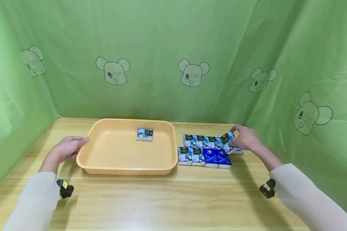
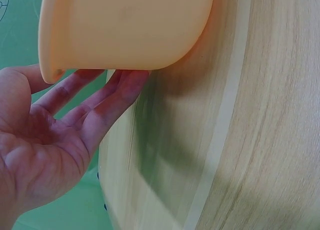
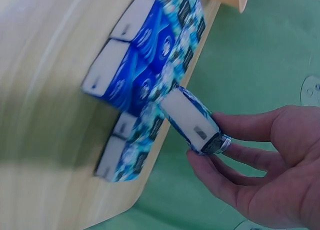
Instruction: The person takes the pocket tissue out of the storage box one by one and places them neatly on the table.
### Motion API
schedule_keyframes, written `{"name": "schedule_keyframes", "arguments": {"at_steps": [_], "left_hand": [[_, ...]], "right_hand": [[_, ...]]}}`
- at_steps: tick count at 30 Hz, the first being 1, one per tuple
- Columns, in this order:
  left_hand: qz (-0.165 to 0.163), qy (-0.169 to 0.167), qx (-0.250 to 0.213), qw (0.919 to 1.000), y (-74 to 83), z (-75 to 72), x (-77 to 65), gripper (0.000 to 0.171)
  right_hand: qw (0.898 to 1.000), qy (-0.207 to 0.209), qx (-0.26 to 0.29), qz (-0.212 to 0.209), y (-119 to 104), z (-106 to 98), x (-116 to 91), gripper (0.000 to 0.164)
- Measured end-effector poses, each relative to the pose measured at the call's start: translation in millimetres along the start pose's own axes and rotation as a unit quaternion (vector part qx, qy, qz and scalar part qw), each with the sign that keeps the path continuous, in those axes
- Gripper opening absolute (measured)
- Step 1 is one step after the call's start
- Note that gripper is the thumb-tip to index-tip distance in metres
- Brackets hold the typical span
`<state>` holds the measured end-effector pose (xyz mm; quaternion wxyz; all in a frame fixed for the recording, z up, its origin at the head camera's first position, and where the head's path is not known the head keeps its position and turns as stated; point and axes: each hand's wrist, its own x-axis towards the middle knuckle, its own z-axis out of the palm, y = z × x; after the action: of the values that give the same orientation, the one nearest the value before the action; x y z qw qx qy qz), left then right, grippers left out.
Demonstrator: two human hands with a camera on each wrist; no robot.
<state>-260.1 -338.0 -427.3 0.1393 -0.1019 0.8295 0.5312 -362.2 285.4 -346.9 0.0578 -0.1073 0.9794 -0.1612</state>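
Observation:
A pale orange plastic tray [image 1: 112, 154] stands on the left half of the table. My left hand [image 1: 67, 148] holds its left side, thumb at the rim and fingers against the outer wall [image 2: 125, 30]. One floral tissue pack [image 1: 145, 134] lies inside, near the tray's back wall. To the right, my right hand [image 1: 245, 138] pinches another floral tissue pack [image 3: 187, 117] between thumb and fingers, tilted and raised above the others. Below it are two rows of tissue packs, mostly floral packs [image 1: 185, 155], with two plain blue packs [image 1: 210, 157] in the front row.
Green curtains [image 1: 156, 96] with bear-head prints surround the wooden table [image 1: 150, 205] at the back and sides. Each wrist bears a small black camera, such as the left camera [image 1: 65, 189]. The front row of packs stands close to the tray's right wall.

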Motion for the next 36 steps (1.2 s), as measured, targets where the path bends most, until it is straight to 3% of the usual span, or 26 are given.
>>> {"name": "schedule_keyframes", "arguments": {"at_steps": [8, 15, 36], "left_hand": [[0.000, 0.002, 0.003, 1.0000, 0.9, 0.9, -0.6, 0.074], [0.000, -0.002, -0.006, 1.0000, -1.0, 1.9, 1.2, 0.072], [-0.006, 0.007, 0.001, 1.0000, 0.1, 0.8, 0.8, 0.073]], "right_hand": [[1.000, 0.004, -0.013, 0.007, 34, 6, -11, 0.062], [0.999, -0.017, -0.017, 0.033, 53, 18, -17, 0.063], [0.999, -0.036, -0.011, 0.033, 70, 43, -18, 0.058]]}}
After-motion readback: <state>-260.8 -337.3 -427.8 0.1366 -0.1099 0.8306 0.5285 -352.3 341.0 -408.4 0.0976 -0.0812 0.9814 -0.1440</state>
